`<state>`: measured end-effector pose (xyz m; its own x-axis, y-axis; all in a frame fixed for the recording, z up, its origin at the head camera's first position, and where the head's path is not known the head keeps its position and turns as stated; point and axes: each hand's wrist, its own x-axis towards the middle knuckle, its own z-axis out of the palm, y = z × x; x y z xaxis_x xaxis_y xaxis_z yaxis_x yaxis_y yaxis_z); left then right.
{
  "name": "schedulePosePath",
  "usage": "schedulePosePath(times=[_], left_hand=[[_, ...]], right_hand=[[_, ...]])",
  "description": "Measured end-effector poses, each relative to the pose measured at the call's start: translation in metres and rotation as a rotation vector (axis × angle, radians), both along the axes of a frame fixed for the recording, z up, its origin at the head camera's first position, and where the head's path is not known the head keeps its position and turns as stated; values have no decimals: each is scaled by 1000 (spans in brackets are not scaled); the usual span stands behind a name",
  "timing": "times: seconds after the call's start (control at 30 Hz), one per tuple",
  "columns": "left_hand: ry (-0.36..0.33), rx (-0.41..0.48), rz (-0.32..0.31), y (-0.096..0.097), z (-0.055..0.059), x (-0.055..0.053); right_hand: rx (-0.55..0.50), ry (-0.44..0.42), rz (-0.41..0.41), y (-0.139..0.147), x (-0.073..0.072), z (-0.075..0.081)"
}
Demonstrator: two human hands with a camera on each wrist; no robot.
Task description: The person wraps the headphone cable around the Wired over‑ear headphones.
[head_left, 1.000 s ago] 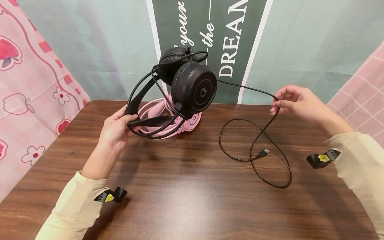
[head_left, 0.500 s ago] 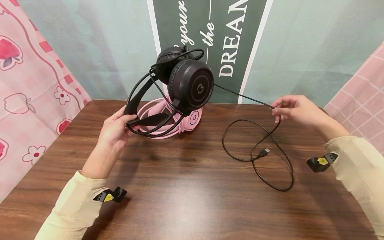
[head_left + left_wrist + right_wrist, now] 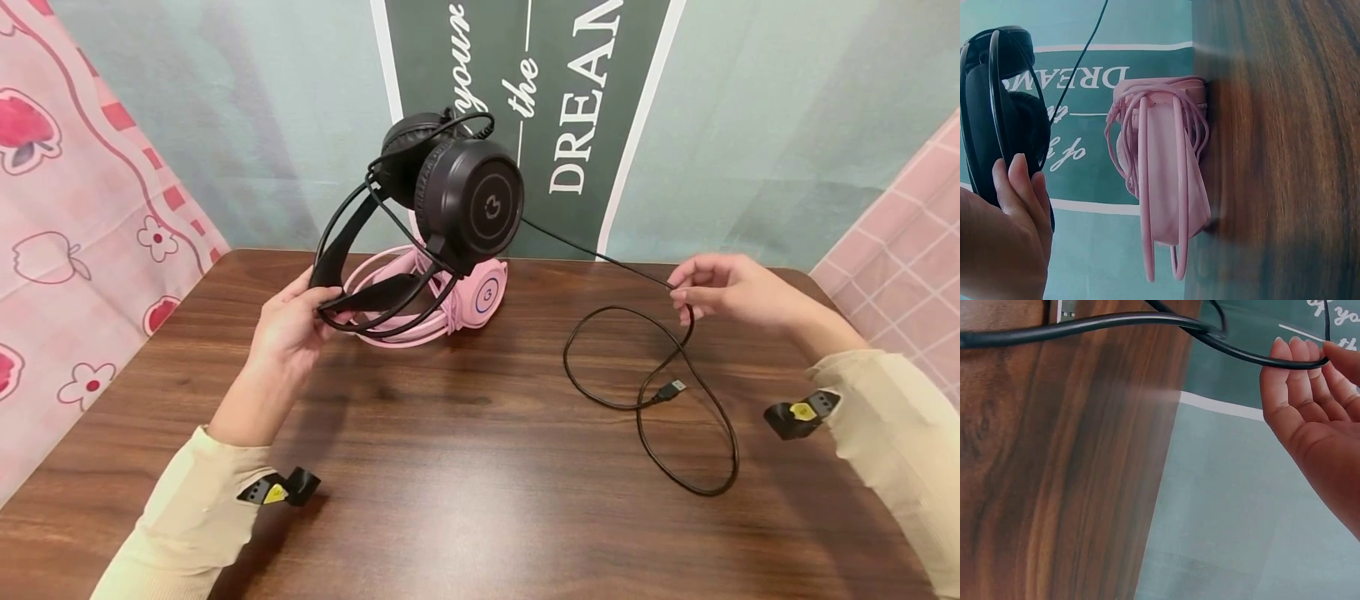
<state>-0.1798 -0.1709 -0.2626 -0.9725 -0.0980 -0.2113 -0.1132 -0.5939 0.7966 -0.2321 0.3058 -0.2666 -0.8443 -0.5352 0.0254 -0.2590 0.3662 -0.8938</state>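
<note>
My left hand [image 3: 291, 337] grips the headband of a black headset [image 3: 468, 200], holding it raised and tilted above the table with its ear cups up and away. In the left wrist view, the fingers of the left hand [image 3: 1013, 225] wrap the headset's band [image 3: 985, 144]. At the right, my right hand [image 3: 738, 292] pinches the headset's black cable [image 3: 592, 252] between thumb and fingers. Past that pinch the cable drops into loose loops on the table, ending in a USB plug [image 3: 670, 392]. The right wrist view has the cable [image 3: 1272, 362] running across the right hand's fingers [image 3: 1300, 387].
Behind the black headset a pink headset [image 3: 480, 296], its cable bundled round it, stands on the brown wooden table [image 3: 450, 467]. A green printed cloth [image 3: 570, 125] hangs at the back edge. Pink patterned cloths flank the table on both sides.
My right hand has moved down and slightly left with the cable, and the loops on the table have shifted nearer. The black headset has tipped a little to the left in my left hand.
</note>
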Motion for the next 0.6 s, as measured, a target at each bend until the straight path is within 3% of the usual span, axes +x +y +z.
schedulePosePath(times=[0.13,0.23,0.4,0.6], left_hand=[[-18,12,20,5,-1,0],[-35,17,60,9,-1,-1],[-41,-8,137,16,-2,-2],[-6,-32,182,22,-2,-3]], right_hand=[[-70,-25,75,-3,1,-5],[-74,2,104,-10,3,-6],[2,100,131,-21,9,-6],[76,199,134,-34,18,-3]])
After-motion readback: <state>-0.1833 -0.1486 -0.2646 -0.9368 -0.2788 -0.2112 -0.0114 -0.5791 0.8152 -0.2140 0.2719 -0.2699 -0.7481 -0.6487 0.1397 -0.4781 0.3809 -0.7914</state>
